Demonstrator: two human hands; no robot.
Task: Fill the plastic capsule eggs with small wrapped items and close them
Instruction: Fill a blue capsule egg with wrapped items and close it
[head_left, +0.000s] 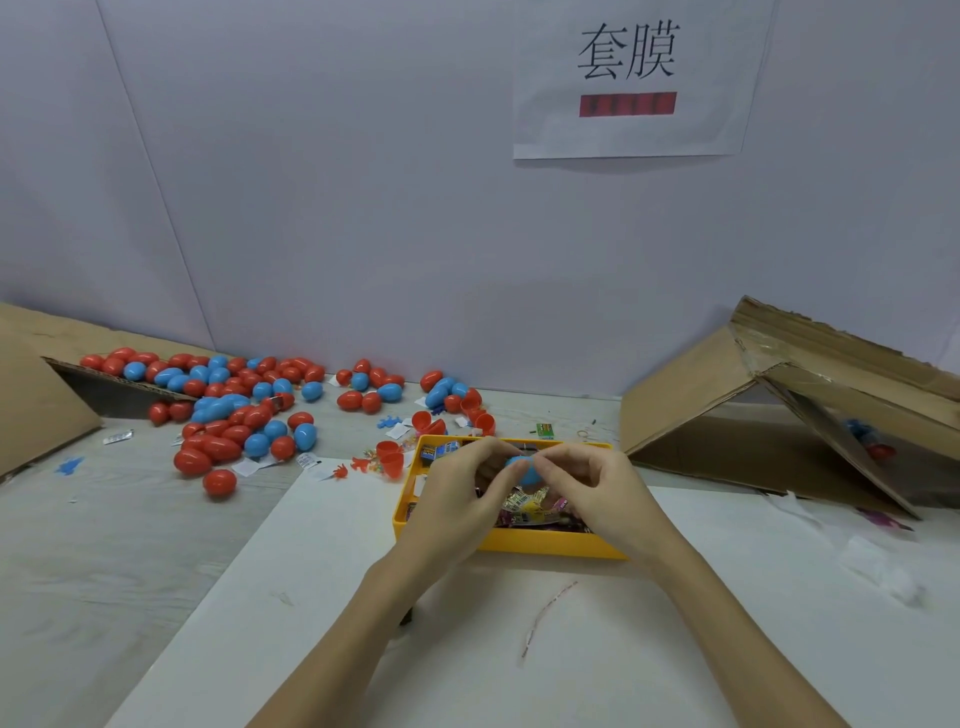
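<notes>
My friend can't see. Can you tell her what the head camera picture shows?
Two bare hands, left hand and right hand, hold a blue plastic capsule egg together above a yellow plastic tray of small wrapped items. Many red and blue plastic eggs lie scattered on the table's left side.

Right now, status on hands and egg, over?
Left hand and right hand both pinch one blue egg over the yellow tray. Wrapped items beneath. Nothing in the way.
</notes>
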